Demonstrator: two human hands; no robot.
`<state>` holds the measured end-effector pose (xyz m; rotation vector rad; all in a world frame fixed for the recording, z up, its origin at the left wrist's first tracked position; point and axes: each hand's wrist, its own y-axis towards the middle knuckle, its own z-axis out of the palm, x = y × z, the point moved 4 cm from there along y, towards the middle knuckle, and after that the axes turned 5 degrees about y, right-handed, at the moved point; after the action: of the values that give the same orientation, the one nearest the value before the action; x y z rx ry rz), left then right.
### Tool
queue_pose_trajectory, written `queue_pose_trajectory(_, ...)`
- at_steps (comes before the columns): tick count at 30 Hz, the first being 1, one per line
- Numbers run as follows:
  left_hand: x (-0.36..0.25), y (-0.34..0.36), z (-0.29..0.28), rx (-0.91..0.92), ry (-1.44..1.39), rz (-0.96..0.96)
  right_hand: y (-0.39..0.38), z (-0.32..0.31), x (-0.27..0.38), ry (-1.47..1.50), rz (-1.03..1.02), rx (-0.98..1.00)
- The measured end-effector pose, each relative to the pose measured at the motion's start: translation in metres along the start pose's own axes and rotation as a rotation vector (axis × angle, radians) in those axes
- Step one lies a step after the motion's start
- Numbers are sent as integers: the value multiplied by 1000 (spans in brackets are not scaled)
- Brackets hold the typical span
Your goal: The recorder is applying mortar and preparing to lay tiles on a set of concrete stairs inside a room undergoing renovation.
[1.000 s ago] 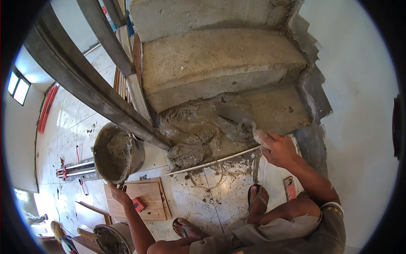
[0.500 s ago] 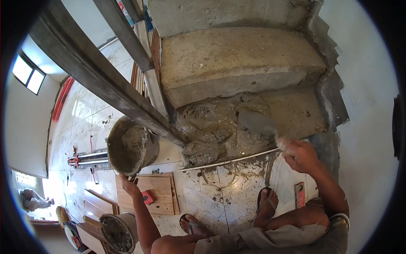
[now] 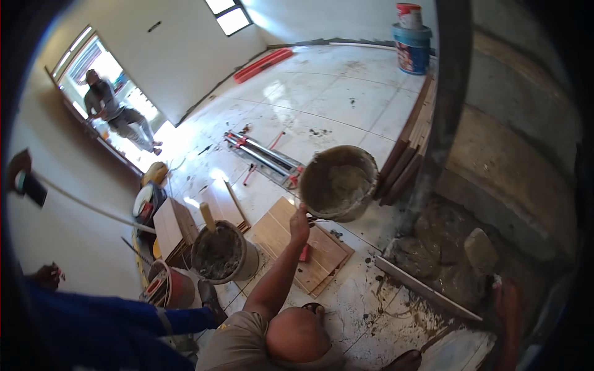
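My left hand (image 3: 299,224) is closed on the near rim of a dark bucket (image 3: 339,215), which is tilted and shows grey mortar (image 3: 346,183) inside. At the right, my right hand (image 3: 508,298) is dim and partly blurred, closed at the handle end of a trowel (image 3: 481,250). The trowel's blade rests at wet mortar (image 3: 421,244) spread on the lowest concrete step. A straight strip (image 3: 427,288) edges that mortar along its near side. Behind it rise rough concrete steps (image 3: 504,167), and a dark metal post (image 3: 442,105) stands between the steps and the bucket.
Wood-look planks (image 3: 291,238) lie beneath my left arm. A second mortar bucket (image 3: 247,263) with a wooden handle sticking out stands left, near a red bucket (image 3: 179,290). A tile cutter (image 3: 263,157) lies beyond. A blue-clothed person (image 3: 111,328) is close at left; another person (image 3: 111,108) is in the doorway.
The view has swung left, bringing the doorway and the blue-clothed person into sight. My left hand stays on the bucket, which is tilted. The trowel remains by the mortar, its blade turned differently.
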<state>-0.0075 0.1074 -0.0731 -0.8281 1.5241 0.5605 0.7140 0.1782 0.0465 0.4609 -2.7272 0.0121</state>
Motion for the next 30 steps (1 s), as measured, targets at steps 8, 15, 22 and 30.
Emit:
queue_pose_trajectory(8, -1, -2, 0, -7, 10, -15, 20, -41, -6, 478, 743, 327)
queue_pose_trajectory(15, 11, 7, -1, -27, -28, -10, -42, -79, 24, -530, 281, -29)
queue_pose_trajectory(22, 3, 3, 0, -21, 11, 106, -40, -86, 185, -497, -305, -215)
queue_pose_trajectory(30, -7, -2, 2, -16, -130, 111, 93, -15, 428, -414, -546, 83)
